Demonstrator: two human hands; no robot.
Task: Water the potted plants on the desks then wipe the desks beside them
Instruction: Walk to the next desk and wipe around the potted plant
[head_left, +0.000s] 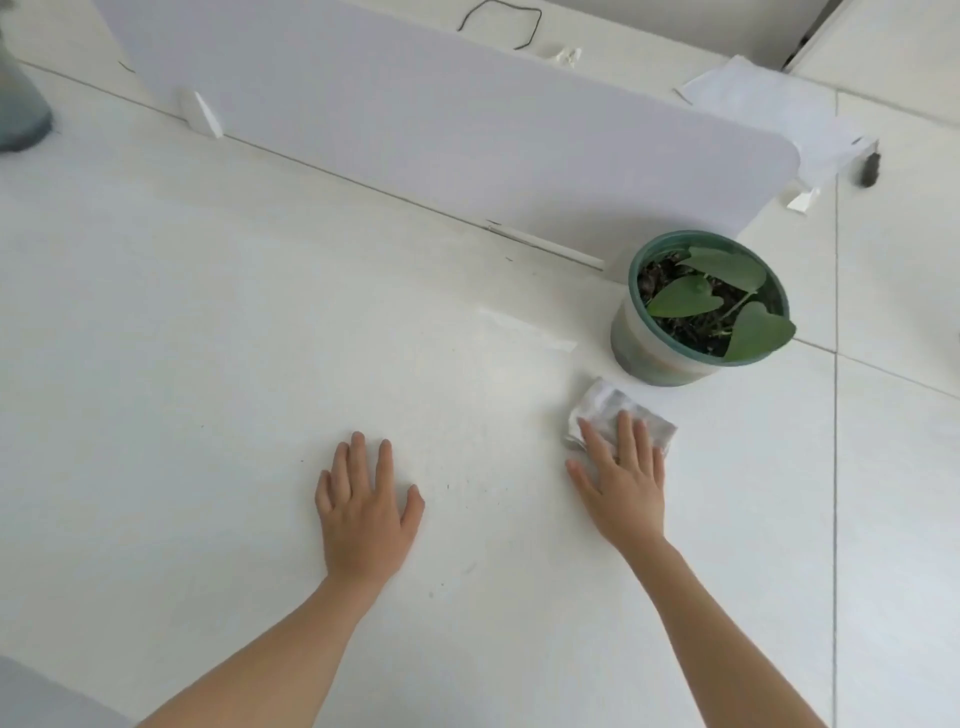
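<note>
Down on the white desk, the right hand lies flat with its fingers spread, pressing a crumpled white cloth against the surface; the cloth shows beyond the fingertips. The left hand rests palm down to the left, well apart from it, fingers splayed and holding nothing. Just beyond the cloth stands a green pot with dark soil and broad heart-shaped leaves, close to the end of a white divider panel. A black cable loops behind the panel.
</note>
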